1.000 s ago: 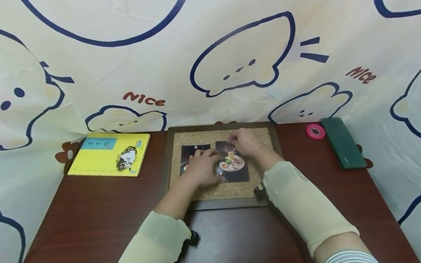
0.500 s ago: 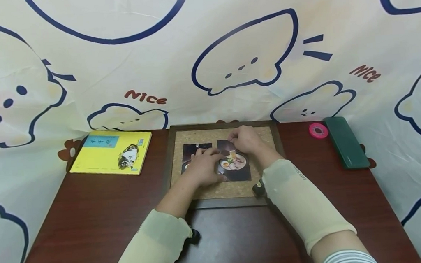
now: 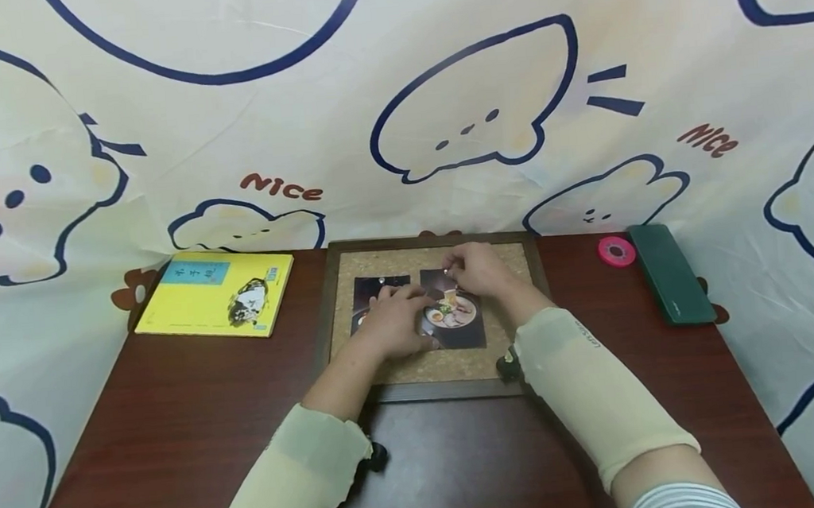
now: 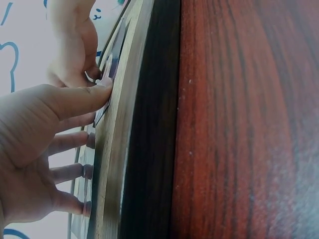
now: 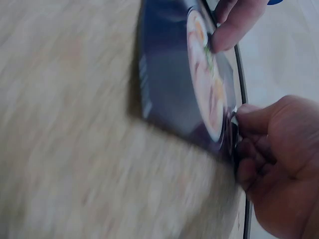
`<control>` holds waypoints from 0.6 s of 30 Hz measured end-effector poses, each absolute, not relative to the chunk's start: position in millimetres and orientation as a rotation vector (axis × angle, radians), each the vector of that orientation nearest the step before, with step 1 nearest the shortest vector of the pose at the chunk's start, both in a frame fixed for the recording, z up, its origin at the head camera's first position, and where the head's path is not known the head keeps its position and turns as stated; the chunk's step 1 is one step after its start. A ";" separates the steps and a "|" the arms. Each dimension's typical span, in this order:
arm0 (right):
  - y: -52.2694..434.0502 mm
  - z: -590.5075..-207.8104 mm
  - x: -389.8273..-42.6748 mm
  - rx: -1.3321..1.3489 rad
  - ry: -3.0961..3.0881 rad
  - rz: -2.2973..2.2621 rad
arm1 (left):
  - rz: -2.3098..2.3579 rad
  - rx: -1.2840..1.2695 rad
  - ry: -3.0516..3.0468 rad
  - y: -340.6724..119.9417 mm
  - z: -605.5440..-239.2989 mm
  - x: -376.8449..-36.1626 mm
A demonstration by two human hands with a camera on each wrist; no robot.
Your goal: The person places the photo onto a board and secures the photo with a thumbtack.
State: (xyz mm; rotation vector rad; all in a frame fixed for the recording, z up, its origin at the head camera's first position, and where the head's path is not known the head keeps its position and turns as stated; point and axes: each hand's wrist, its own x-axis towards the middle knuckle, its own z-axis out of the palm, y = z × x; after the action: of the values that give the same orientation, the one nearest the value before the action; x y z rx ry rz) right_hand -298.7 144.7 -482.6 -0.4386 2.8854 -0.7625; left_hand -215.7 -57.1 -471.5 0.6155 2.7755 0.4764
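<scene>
Little has shifted: right hand (image 3: 475, 269) still pinches a pin at the ramen photo's (image 3: 455, 320) top edge, left hand (image 3: 392, 324) stays pressing it flat on the corkboard (image 3: 508, 258); bare tabletop (image 3: 174, 400) surrounds.

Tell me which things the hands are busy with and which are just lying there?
Busy with:
- cork board
- ramen photo, held flat by the left hand
- something small, too small to tell, pinched by the right hand at the photo's top edge

Just lying there:
- yellow book
- pink tape roll
- green case
- second photo
</scene>
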 end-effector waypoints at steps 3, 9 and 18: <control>152.5 -480.3 -294.3 -0.519 2.887 -0.749 | 0.467 0.622 2.779 -57.9 -469.7 -215.3; 158.4 -477.2 -284.9 -0.633 2.913 -0.677 | 0.475 0.619 2.777 -59.7 -468.9 -215.4; 156.7 -478.6 -279.3 -0.555 2.876 -0.528 | 0.463 0.621 2.778 -56.3 -472.9 -215.0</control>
State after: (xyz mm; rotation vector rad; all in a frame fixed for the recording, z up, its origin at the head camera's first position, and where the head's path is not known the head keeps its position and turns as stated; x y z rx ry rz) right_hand -279.3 156.7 -478.6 -0.5546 2.8757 -0.5279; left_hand -215.0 -56.3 -472.9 0.6207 2.7777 0.4626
